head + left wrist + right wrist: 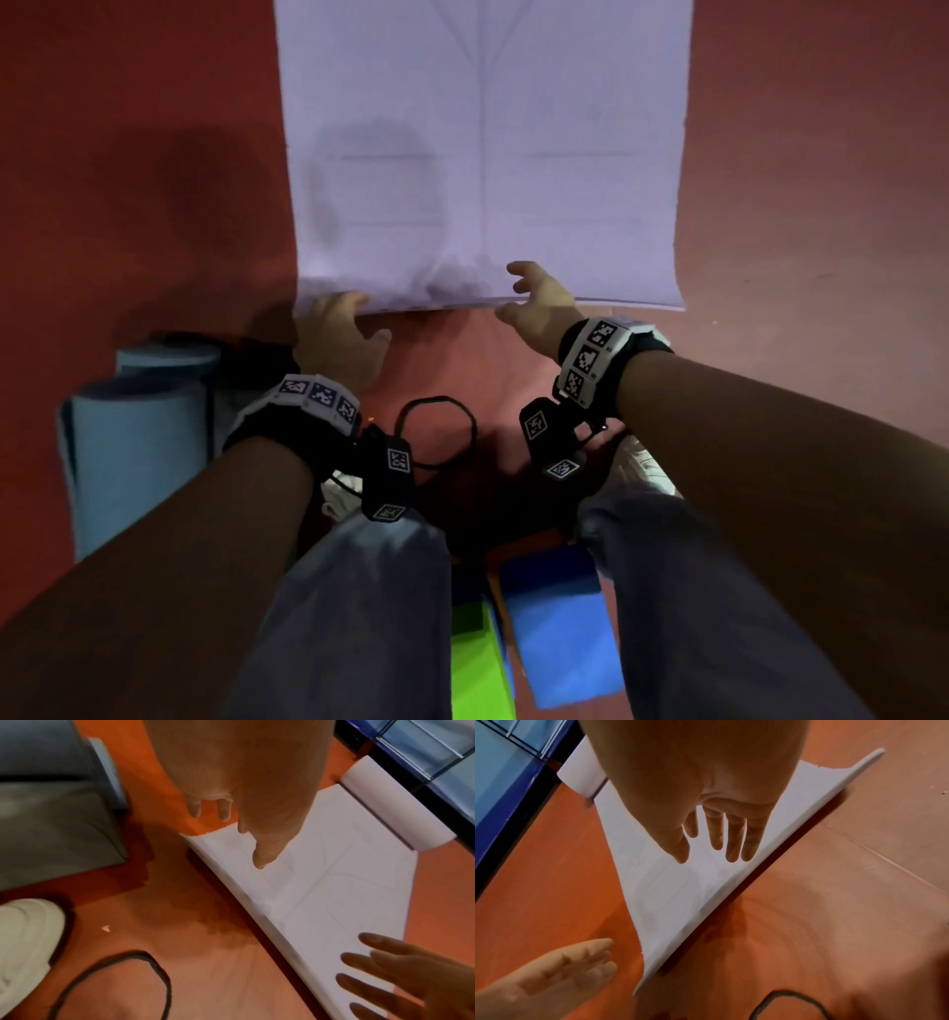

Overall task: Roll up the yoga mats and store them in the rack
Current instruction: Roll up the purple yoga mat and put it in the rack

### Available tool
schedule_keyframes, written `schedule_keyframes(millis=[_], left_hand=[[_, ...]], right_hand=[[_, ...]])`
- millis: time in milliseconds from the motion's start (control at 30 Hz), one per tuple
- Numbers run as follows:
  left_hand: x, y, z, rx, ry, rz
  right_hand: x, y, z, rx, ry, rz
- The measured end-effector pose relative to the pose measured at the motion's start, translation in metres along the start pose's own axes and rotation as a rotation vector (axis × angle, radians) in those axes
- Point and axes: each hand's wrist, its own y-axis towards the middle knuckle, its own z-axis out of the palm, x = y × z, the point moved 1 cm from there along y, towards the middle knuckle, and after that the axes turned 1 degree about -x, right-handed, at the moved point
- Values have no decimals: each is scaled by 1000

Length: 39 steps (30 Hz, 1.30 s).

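A lavender yoga mat (482, 154) lies flat on the red floor, and its near edge (441, 306) runs in front of my knees. Its far end (395, 809) is curled into a roll. My left hand (334, 313) is at the near left corner, fingers straight, one fingertip (259, 862) over the mat (321, 892). My right hand (518, 288) hovers over the near edge with fingers spread (718, 850), holding nothing. The edge (706, 910) casts a shadow and looks slightly raised off the floor.
Two rolled blue mats (138, 437) lie to my left. A black elastic loop (436, 431) lies on the floor between my wrists. Blue (554, 616) and green (472, 658) blocks sit between my legs. A white shoe (25, 943) is nearby. Blue-framed glass (505, 760) stands beyond the mat.
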Motion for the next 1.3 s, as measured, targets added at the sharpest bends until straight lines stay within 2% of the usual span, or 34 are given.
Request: schedule_keyframes(millis=[133,267,367,500,667,767,867,1033,1133,1300], left_hand=[[-30,9,38,22,22,70],[-35,42,70,29,125,144],[-33,71,91,97,251,190],[-29,104,110,234,329,249],[-23,137,110,322,296,237],[-13,129,114,317,234,290],[-6,109,111,254,169,321],[0,74,107,201,253,361],[0,63,104,112,235,399],[-8,49,110,117,155,418]], right_hand=[[-37,21,-13,-57,-45,-49],[-58,55,-13,-107,-436,-242],[-72,84,-8,-84,-648,-337],[-80,124,-7,2,-677,-354],[-83,142,-22,-73,-694,-347],[-89,133,-19,-32,-708,-366],[-93,115,-16,-45,-708,-392],[-101,80,-16,-157,-768,-439],[-105,65,-21,-234,-785,-457],[-119,56,-34,-261,-773,-390]])
